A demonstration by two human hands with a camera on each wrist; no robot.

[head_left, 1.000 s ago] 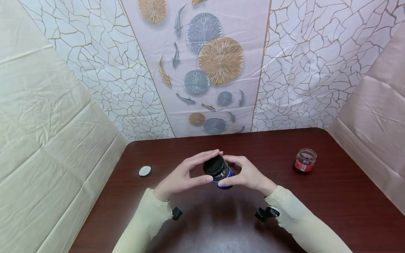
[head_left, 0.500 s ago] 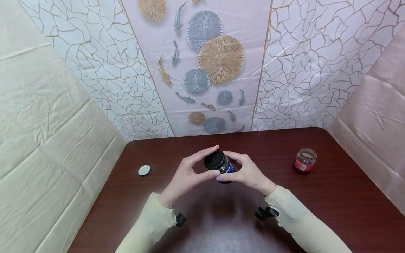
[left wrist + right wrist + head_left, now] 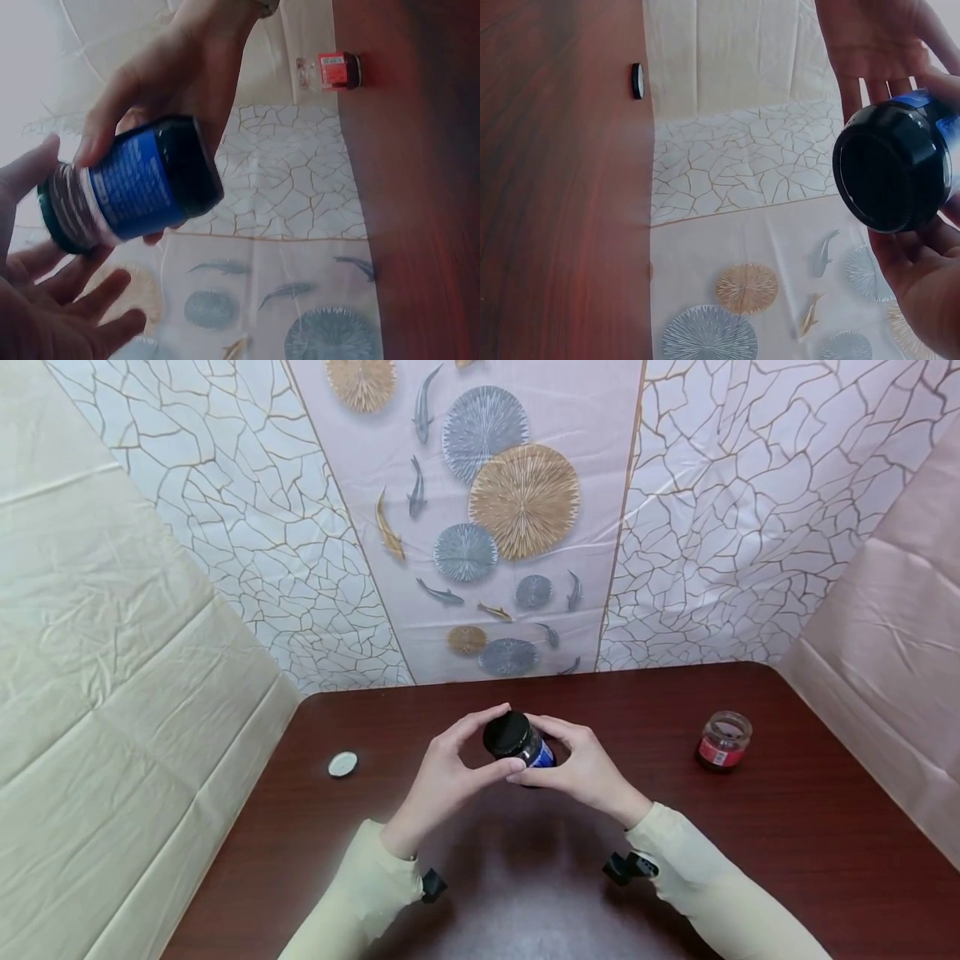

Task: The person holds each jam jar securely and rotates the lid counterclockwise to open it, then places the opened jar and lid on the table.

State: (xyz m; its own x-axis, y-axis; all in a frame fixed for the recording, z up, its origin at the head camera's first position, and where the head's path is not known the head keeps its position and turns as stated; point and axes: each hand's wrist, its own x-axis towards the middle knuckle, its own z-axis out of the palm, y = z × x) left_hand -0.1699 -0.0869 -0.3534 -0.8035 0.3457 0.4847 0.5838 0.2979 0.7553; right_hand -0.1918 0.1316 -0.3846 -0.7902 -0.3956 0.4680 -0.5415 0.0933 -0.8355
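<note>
A glass jar [image 3: 542, 755] with a blue label and dark contents is held tilted above the table, its black lid [image 3: 506, 734] toward my left hand. That hand [image 3: 442, 768] has its thumb and fingers spread around the lid's rim. My right hand [image 3: 596, 772] grips the jar's body, thumb in front and fingers behind, and the two thumb tips meet near the label. The left wrist view shows the label [image 3: 139, 184] side-on and the lid [image 3: 60, 214] between the left fingers. In the right wrist view, the dark base [image 3: 881, 172] faces the camera and the lid is hidden.
A loose lid [image 3: 342, 765] lies on the left of the dark wooden table [image 3: 645, 693], white inside up. At the right stands an uncovered glass jar [image 3: 723, 742] with a red label. Patterned cloth [image 3: 697, 543] hangs behind the table, and plain cloth hangs at both sides.
Both hands have kept hold of the jar while it moved slightly up in the head view. The left hand has turned around the lid, its thumb shifting right to meet the right thumb.
</note>
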